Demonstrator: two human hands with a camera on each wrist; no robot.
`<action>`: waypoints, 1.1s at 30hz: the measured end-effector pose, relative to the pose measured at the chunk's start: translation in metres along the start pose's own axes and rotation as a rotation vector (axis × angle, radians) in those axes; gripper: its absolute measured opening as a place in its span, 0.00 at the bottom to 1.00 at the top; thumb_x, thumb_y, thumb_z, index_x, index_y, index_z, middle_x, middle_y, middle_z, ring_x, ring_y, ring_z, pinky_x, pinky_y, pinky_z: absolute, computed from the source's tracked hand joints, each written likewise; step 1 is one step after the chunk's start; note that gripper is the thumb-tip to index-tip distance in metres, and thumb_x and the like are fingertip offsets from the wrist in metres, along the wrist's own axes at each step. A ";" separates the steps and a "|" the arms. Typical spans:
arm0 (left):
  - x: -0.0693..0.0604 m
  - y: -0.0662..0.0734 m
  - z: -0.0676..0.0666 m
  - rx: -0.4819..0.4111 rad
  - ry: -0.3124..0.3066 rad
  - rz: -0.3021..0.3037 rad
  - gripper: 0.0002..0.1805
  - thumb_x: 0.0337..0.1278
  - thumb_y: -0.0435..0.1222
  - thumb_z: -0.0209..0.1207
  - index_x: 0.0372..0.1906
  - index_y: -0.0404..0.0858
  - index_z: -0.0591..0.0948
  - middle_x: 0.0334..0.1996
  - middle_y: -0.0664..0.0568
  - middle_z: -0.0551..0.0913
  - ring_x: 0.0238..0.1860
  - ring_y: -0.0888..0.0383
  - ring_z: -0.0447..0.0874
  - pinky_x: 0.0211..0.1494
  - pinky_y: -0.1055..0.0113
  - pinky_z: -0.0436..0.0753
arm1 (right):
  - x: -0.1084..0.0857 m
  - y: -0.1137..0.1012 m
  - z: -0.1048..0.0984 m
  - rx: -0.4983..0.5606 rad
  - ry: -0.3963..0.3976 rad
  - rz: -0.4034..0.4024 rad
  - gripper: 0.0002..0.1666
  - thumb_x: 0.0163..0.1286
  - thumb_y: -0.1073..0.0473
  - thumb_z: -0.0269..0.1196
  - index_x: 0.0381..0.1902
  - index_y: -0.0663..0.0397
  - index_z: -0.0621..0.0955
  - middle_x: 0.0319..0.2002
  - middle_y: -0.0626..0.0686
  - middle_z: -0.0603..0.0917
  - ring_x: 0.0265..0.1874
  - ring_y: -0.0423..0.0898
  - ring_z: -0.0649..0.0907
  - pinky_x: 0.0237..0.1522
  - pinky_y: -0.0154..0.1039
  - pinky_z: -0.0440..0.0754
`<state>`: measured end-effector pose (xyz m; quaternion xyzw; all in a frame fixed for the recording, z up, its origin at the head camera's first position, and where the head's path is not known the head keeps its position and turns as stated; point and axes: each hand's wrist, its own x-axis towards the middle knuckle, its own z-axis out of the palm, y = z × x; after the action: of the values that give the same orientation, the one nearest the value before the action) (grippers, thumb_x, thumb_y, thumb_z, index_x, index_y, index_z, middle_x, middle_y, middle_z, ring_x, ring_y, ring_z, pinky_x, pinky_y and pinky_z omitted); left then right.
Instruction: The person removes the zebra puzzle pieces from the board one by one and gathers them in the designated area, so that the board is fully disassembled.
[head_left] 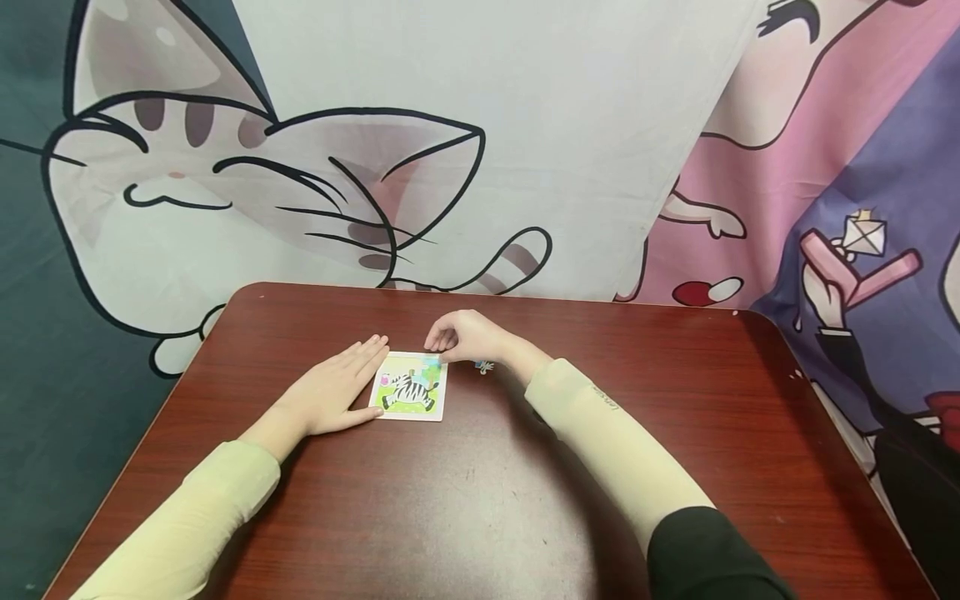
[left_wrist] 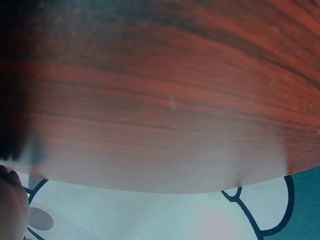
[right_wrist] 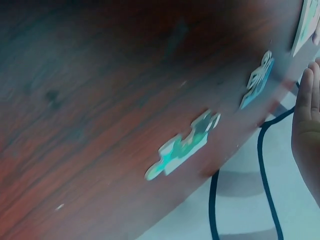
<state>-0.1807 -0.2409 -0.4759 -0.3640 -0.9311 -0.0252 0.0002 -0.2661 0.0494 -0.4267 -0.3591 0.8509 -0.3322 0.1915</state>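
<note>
The left hand (head_left: 337, 393) lies with its fingers straight along the left edge of a square puzzle (head_left: 408, 400) with a zebra picture, thumb at the lower left corner. At the puzzle's upper right corner is the right hand (head_left: 472, 337), fingers curled and thumb tip at the corner; whether it pinches anything cannot be seen. A small piece (head_left: 483, 366) lies under the right wrist. The right wrist view shows a green piece (right_wrist: 182, 145), a blue-edged piece (right_wrist: 258, 80) and part of the puzzle (right_wrist: 306, 25). Part of a hand shows in the left wrist view.
The reddish-brown table (head_left: 450, 517) has rounded far corners. Behind its far edge hangs cloth with cartoon cats (head_left: 187, 242), with pink and purple cloth (head_left: 832, 158) at the right. Something black (head_left: 918, 492) is at the right edge of the head view.
</note>
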 end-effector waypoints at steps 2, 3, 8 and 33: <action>0.000 0.000 0.000 -0.003 -0.005 -0.004 0.53 0.69 0.60 0.60 0.83 0.27 0.58 0.85 0.35 0.56 0.86 0.41 0.55 0.87 0.48 0.61 | 0.003 -0.002 0.003 -0.010 -0.006 -0.004 0.13 0.65 0.71 0.73 0.48 0.62 0.89 0.43 0.55 0.91 0.42 0.43 0.87 0.49 0.29 0.88; 0.000 0.000 -0.001 -0.005 -0.009 -0.006 0.53 0.69 0.60 0.60 0.83 0.27 0.57 0.85 0.36 0.56 0.86 0.42 0.55 0.88 0.48 0.61 | 0.004 -0.003 0.005 -0.014 -0.010 -0.006 0.14 0.65 0.71 0.73 0.48 0.62 0.89 0.43 0.56 0.91 0.42 0.43 0.87 0.49 0.29 0.88; 0.000 0.000 0.000 -0.002 -0.012 -0.009 0.53 0.70 0.60 0.59 0.83 0.27 0.57 0.85 0.36 0.56 0.86 0.41 0.55 0.87 0.47 0.61 | 0.008 -0.005 0.010 -0.025 -0.040 -0.016 0.15 0.64 0.71 0.75 0.48 0.61 0.89 0.44 0.56 0.91 0.43 0.43 0.87 0.49 0.28 0.87; 0.000 0.001 -0.001 -0.005 -0.019 -0.012 0.53 0.70 0.60 0.59 0.82 0.27 0.58 0.85 0.35 0.55 0.86 0.41 0.55 0.87 0.47 0.61 | 0.014 -0.014 0.014 -0.269 -0.165 -0.076 0.20 0.61 0.67 0.78 0.51 0.55 0.88 0.49 0.52 0.87 0.49 0.46 0.85 0.56 0.34 0.84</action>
<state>-0.1797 -0.2401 -0.4747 -0.3585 -0.9332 -0.0240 -0.0099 -0.2610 0.0257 -0.4279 -0.4394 0.8550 -0.1915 0.1983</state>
